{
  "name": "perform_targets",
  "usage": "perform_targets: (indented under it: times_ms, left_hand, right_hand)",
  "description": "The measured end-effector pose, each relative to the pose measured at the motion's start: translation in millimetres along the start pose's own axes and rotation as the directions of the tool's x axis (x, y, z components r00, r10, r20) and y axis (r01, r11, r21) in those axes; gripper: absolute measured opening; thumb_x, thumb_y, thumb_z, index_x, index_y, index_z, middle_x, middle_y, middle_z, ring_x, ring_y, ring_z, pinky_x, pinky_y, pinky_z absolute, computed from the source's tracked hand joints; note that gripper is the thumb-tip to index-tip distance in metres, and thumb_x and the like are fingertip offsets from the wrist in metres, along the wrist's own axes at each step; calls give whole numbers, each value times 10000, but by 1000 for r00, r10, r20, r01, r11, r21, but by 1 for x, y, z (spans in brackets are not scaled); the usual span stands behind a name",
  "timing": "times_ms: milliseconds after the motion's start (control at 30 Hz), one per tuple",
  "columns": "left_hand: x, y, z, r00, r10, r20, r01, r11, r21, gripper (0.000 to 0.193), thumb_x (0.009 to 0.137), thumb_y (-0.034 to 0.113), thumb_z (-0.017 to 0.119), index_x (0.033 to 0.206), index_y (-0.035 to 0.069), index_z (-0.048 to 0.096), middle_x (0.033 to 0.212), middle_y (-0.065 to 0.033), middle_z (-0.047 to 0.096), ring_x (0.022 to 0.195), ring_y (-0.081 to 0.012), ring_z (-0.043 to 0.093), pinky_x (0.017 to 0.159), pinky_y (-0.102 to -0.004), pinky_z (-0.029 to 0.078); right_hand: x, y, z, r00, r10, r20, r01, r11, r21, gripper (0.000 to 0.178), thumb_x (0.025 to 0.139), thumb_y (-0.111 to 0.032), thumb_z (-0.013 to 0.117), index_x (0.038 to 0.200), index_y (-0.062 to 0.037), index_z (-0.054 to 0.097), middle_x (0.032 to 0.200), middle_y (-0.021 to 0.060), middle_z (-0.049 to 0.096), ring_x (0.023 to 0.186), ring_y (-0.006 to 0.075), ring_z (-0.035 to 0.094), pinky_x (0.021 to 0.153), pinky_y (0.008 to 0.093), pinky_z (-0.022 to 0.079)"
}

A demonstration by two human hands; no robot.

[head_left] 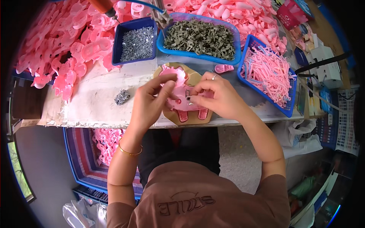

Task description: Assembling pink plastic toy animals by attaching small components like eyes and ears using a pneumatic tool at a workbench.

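Observation:
A pink plastic animal-shaped shell (180,102) lies on a tan holding block (170,114) at the table's front edge, its two leg-like tabs toward me. My right hand (220,95) is closed, thumb and forefinger pinching a small grey clip (188,92) against the shell's right side. Over the shell's left side is my left hand (150,99), thumb and forefinger apart with nothing visible between them. Its other fingers are partly hidden. Beyond the block stands a blue tray of grey-olive clips (199,40). A dark blue bin of small silver screws (137,43) is left of it.
Left of the block sits a small heap of screws (122,97). Pink shells (81,49) pile up at the far left. A blue basket of pink strips (268,74) stands right, near a loose pink piece (224,68). An orange screwdriver (104,7) hangs above the screw bin.

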State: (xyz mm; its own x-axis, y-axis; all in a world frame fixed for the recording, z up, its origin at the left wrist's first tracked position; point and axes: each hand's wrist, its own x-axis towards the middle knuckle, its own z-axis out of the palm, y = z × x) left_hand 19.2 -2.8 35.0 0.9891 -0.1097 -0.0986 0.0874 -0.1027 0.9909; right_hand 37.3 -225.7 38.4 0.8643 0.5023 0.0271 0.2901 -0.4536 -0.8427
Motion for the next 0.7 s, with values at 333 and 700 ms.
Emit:
perform_targets:
  times_ms: [333, 700]
  left_hand:
    - [-16, -15, -12, 912, 375, 164, -400, 731, 553, 279, 824, -12, 621, 1072, 65, 722, 1103, -95, 665, 963, -283, 566, 876, -378, 466]
    - [-21, -26, -2, 865, 456, 208, -463, 567, 681, 346, 810, 33, 625, 1147, 61, 702, 1192, -84, 630, 990, -306, 549, 910, -398, 472]
  right_hand:
    - [17, 8, 31, 992, -121, 30, 124, 934, -334, 179, 771, -214, 774, 873, -72, 740, 878, 80, 600, 933, 296, 546, 833, 421, 425]
    - [18, 7, 29, 995, -74, 66, 95, 914, -394, 149, 781, -225, 762, 848, -94, 740, 896, 33, 617, 963, 249, 546, 833, 405, 384]
